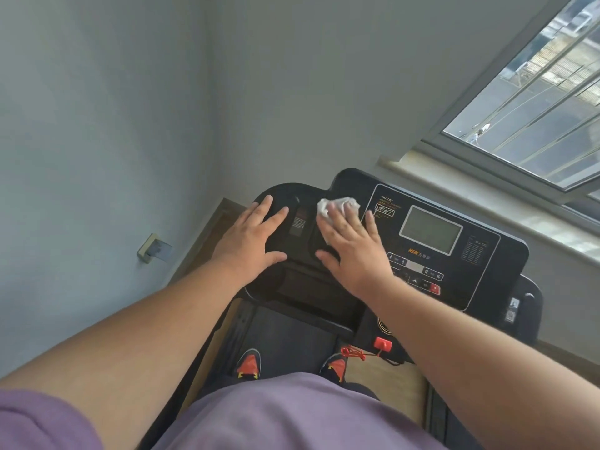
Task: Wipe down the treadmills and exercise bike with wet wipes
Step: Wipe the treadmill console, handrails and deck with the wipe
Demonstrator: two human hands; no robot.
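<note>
The black treadmill console (480, 271) fills the middle of the head view, with a grey display (430, 229) and a row of buttons below it. My right hand (354, 245) lies flat with straight fingers on a crumpled white wet wipe (328, 204), pressing it onto the console left of the display. My left hand (251, 235) rests flat, fingers spread, on the console's left tray part. The treadmill belt (285, 332) runs below the console, and my two orange-and-black shoes stand on it.
A red safety key (382, 345) with a red cord hangs under the console. A window (535, 102) and its sill are close on the right. Grey walls meet in a corner ahead, with a wall socket (152, 248) on the left wall and wooden floor beside the treadmill.
</note>
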